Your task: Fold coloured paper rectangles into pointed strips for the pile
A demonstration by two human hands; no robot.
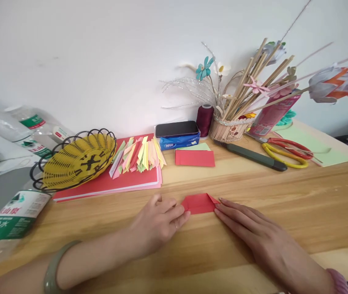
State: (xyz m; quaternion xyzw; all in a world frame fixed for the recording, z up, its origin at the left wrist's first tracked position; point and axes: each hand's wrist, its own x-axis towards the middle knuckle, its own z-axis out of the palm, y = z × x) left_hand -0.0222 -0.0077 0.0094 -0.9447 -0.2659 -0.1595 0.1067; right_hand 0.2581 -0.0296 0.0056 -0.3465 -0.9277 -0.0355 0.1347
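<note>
A small piece of red paper (200, 203) lies flat on the wooden table in front of me, its corners at both ends folded in. My left hand (164, 217) is curled at the paper's left end, with fingertips and thumb gripping that edge. At the right end, my right hand (253, 230) lies low with its fingers stretched out together, the tips touching the folded corner. Behind it, a stack of red paper strips (195, 158) rests partly over a light green piece.
Several folded coloured paper pieces (140, 154) lie on red sheets (106, 183). A yellow basket (79, 159) and plastic bottles (11, 216) are at left. A phone (177, 129) tops a blue tissue pack (178, 141). A utility knife (253, 156) and scissors (284, 154) lie right, near a flower basket (227, 130).
</note>
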